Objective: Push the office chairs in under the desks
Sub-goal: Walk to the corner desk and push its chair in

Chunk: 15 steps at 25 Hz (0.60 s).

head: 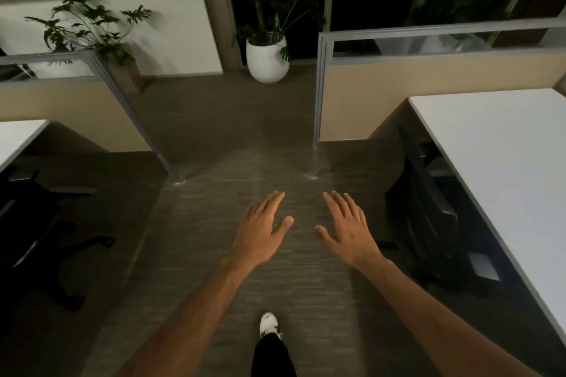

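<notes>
I stand in an aisle between two cubicles. My left hand and my right hand are stretched out in front of me over the floor, palms down, fingers apart, holding nothing. On the right, a black office chair sits tucked partly under a white desk, about an arm's width from my right hand. On the left, another black office chair stands beside a white desk, its wheeled base sticking out toward the aisle. Neither hand touches a chair.
Beige cubicle partitions with grey frames flank the aisle ahead. A white pot with a plant stands at the aisle's far end, another plant at the left. My white shoe is on the wood-look floor.
</notes>
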Motion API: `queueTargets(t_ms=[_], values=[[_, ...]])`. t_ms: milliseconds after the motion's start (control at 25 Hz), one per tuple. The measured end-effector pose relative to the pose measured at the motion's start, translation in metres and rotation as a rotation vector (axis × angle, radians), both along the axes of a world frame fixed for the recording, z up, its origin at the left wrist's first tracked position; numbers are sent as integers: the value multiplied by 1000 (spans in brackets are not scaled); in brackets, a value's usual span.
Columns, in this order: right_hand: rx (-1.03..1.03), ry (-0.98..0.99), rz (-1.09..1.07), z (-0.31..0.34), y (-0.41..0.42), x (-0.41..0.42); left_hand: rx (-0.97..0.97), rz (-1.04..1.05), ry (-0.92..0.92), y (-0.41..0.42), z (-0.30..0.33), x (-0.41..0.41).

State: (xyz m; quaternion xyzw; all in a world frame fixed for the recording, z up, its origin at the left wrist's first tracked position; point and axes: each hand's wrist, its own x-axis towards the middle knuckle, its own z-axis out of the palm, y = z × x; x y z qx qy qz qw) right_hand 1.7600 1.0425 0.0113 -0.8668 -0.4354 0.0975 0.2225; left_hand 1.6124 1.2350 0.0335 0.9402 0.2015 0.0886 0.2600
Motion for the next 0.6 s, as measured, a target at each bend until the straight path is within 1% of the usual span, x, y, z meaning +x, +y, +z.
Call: queueTargets(t_ms=[160, 240, 280, 360, 440, 480, 600], values=[[5, -1, -83, -9, 36, 57, -22, -92, 15, 49, -13, 79], [5, 33, -178, -14, 57, 104, -33, -174, 7, 80, -21, 146], [-7, 34, -175, -12, 56, 105, -23, -184, -6, 83, -19, 151], [-9, 23, -270, -10, 69, 149, -54, -294, 5, 104, -15, 215], [11, 44, -393, -7, 70, 187, -45, -415, 32, 111, -19, 276], [1, 25, -386, -2, 71, 189, -45, -401, 25, 113, -18, 280], [17, 34, -540, -4, 58, 235, -32, -553, 35, 106, -17, 359]])
